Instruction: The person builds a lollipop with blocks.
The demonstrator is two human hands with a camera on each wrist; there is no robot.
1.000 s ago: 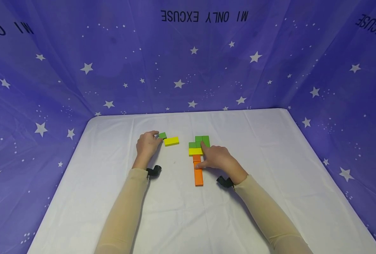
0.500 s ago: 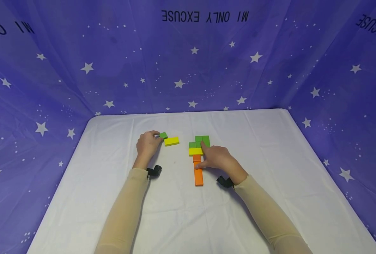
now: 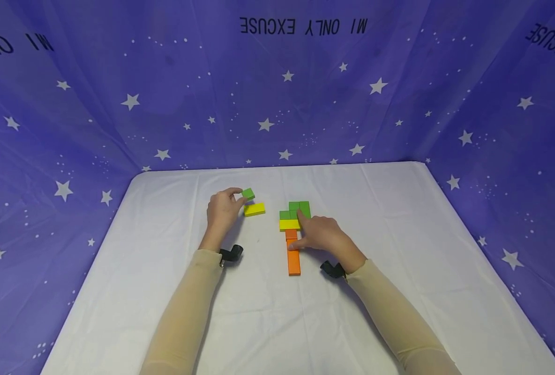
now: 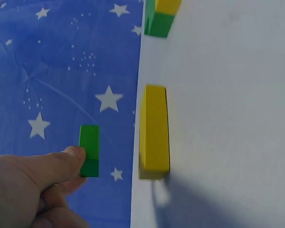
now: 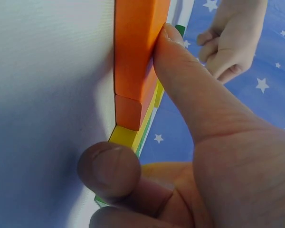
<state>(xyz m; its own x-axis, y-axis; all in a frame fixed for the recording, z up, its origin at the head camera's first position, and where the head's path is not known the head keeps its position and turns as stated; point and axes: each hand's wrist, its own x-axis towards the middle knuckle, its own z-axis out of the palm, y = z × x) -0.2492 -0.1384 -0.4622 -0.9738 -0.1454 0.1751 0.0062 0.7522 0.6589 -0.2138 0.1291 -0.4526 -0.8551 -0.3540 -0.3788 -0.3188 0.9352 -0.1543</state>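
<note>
Between thumb and fingertip my left hand (image 3: 223, 209) pinches a small green block (image 3: 248, 194), raised above the cloth. Just below it in the head view lies a loose yellow block (image 3: 254, 210), which stands long and narrow in the left wrist view. My right hand (image 3: 322, 232) rests over a flat arrangement of blocks. Its index finger touches the green blocks (image 3: 294, 207) at the top, and its thumb touches the long orange block (image 3: 293, 260). A yellow block (image 3: 289, 224) and a short orange block (image 3: 290, 234) lie between them, partly hidden by the hand in the right wrist view.
A white cloth (image 3: 376, 208) covers the table. Blue-purple curtains (image 3: 277, 99) with white stars hang at the back and both sides. Black wrist cameras sit at the left cuff (image 3: 232, 253) and right cuff (image 3: 332, 270).
My left hand has lifted the small green block off the cloth and moved it slightly right and away, past the loose yellow block. My right hand has stayed on the arrangement.
</note>
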